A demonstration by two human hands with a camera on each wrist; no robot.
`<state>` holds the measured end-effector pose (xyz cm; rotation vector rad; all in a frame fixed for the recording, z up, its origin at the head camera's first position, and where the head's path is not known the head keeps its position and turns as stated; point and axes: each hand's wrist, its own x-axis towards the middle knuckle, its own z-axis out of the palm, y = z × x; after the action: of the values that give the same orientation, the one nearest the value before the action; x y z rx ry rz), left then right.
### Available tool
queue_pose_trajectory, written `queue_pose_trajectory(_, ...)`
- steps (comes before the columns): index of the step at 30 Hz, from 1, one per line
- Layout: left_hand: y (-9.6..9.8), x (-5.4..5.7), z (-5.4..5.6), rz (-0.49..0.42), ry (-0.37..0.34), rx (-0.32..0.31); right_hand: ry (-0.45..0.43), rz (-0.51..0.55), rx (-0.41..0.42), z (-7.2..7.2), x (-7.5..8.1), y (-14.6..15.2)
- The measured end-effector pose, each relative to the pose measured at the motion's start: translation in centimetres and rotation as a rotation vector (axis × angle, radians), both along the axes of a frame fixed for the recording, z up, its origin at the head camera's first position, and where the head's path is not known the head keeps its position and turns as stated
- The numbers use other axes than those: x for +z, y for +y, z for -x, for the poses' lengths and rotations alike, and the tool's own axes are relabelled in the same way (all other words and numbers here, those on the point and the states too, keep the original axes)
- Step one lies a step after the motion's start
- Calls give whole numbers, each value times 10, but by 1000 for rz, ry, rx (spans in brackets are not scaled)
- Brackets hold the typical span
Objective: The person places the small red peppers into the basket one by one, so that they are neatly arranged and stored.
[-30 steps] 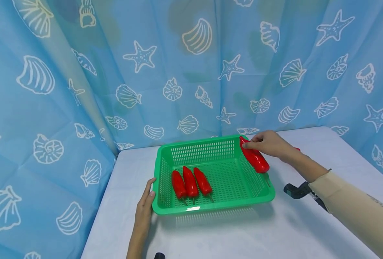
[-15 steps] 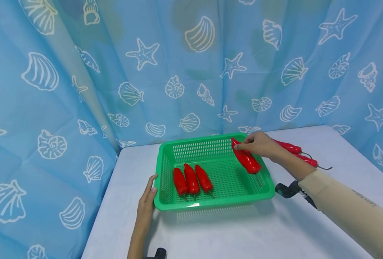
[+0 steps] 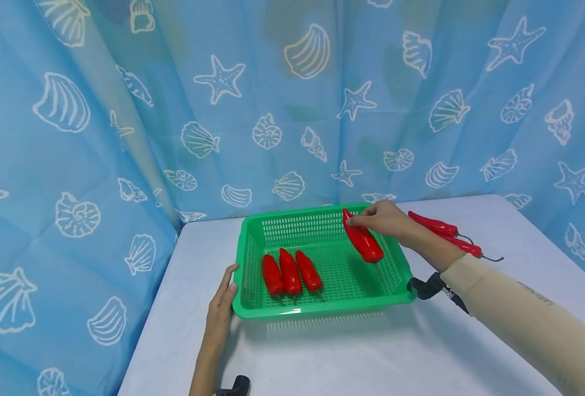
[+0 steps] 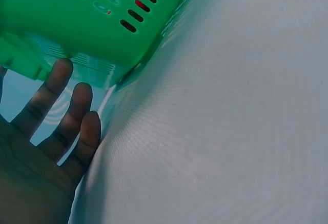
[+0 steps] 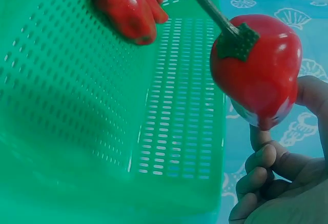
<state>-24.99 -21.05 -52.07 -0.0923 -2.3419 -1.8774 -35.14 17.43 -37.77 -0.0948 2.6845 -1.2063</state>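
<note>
A red chili pepper [image 3: 364,241] is pinched near its narrow tip by my right hand [image 3: 388,223]. It tilts above the right part of a green plastic basket [image 3: 322,311], its stem end lower. In the right wrist view the pepper [image 5: 261,70] shows its green cap and stem toward the camera. Three similar red peppers [image 3: 290,272] lie side by side in the basket's left part. My left hand [image 3: 218,311] rests against the basket's left side. In the left wrist view the left hand [image 4: 56,126] has its fingers fairly straight beside the green wall; the thumb is mostly hidden.
Two more red peppers [image 3: 436,224] lie on the white tabletop [image 3: 332,363] right of the basket, partly behind the right forearm. A blue curtain [image 3: 272,110] with shell and starfish prints hangs behind and on the left. A black wrist mount [image 3: 427,287] hangs near the basket's right corner.
My right hand has carried its pepper leftward, from over the basket's right rim to above its inside. Peppers on the right of the table have come into fuller view. The left hand stays at the basket.
</note>
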Motion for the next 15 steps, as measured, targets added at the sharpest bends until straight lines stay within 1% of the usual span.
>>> queue_pose_trajectory(3, 0, 0, 2, 9, -6, 3, -32, 17, -3, 3, -2, -4)
queue_pose_trajectory(5, -1, 0, 2, 18, -9, 10, -43, 22, 11, 6, -3, -8)
queue_pose_trajectory(10, -2, 0, 2, 27, -5, 25, -37, 27, 47, 13, -8, -17)
queue_pose_trajectory(15, 1, -2, 2, 28, -20, 29, -46, 34, 56, 17, -14, -22)
